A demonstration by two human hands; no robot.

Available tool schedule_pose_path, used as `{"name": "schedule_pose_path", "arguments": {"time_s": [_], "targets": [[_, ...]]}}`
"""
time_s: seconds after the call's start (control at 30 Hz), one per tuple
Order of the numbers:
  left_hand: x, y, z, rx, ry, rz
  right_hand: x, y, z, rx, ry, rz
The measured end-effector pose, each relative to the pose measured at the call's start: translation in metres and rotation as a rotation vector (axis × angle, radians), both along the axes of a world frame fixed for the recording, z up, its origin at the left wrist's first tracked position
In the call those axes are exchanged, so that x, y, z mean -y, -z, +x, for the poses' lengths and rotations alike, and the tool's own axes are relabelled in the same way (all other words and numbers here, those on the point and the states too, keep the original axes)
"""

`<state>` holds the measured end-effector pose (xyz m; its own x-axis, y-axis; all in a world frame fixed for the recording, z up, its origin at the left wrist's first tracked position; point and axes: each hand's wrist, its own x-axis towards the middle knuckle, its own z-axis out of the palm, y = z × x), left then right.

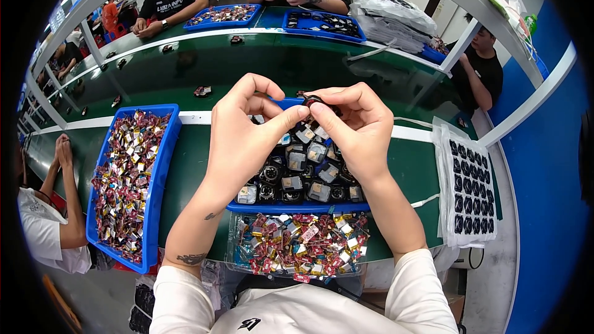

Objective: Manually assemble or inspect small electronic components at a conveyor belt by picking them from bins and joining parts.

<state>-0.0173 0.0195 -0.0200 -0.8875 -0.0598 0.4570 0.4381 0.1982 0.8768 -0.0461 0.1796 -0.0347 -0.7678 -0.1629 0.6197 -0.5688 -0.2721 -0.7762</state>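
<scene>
Above a blue tray full of black watch-like cases with silver and grey backs, my two hands meet at one small round black case. My right hand pinches it between thumb and fingers. The thumb tip of my left hand presses at its left edge, with the other left fingers curled. A bit of red shows at the case's edge; fingers hide most of it. Just below the blue tray lies a clear tray heaped with small red circuit boards wired to silver battery cells.
At the left stands a long blue tray of similar boards and cells. A white tray with rows of black round parts lies right. Beyond a rail, a green conveyor carries scattered small pieces. Several people sit around; stacked trays stand far right.
</scene>
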Motion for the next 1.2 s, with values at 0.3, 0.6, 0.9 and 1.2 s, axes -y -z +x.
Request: {"name": "schedule_pose_path", "arguments": {"time_s": [0.3, 0.6, 0.9, 1.2], "targets": [[0.041, -0.024, 0.007, -0.107, -0.134, 0.162, -0.036, -0.019, -0.029, 0.087, 0.302, 0.018], [0.034, -0.031, 0.016, -0.144, -0.046, 0.152, -0.151, 0.106, -0.177, 0.507, 0.932, 0.472], [0.033, -0.024, 0.009, -0.23, -0.034, 0.067, -0.172, 0.116, -0.181, 0.447, 1.101, 0.905], [0.03, -0.024, 0.017, -0.126, 0.034, 0.037, -0.018, 0.044, -0.014, -0.245, -0.034, 0.937]]}}
